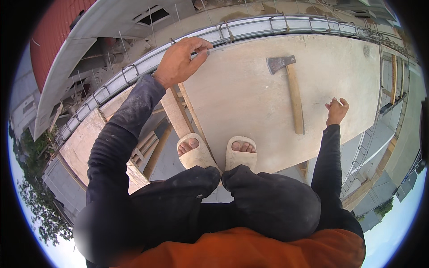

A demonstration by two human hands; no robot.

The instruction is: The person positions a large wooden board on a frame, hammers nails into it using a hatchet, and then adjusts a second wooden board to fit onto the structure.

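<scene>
A hatchet [295, 94] with a dark head and wooden handle lies on the pale panel [237, 85] in front of my feet. My left hand [183, 60] reaches to the panel's far left edge, beside a metal rebar rail [129, 73], fingers curved with thumb and forefinger apart; I see nothing held. To the right of the hatchet, my right hand [337, 109] pinches a small thin nail [331, 98] just over the panel.
I squat in pale slides [199, 158] at the panel's near left. Timber joists [174, 107] with gaps show left of it. Another board [82, 140] lies further left. Rebar cages [366, 147] run along the right. A lower level and red roofing [51, 49] show beyond the edge.
</scene>
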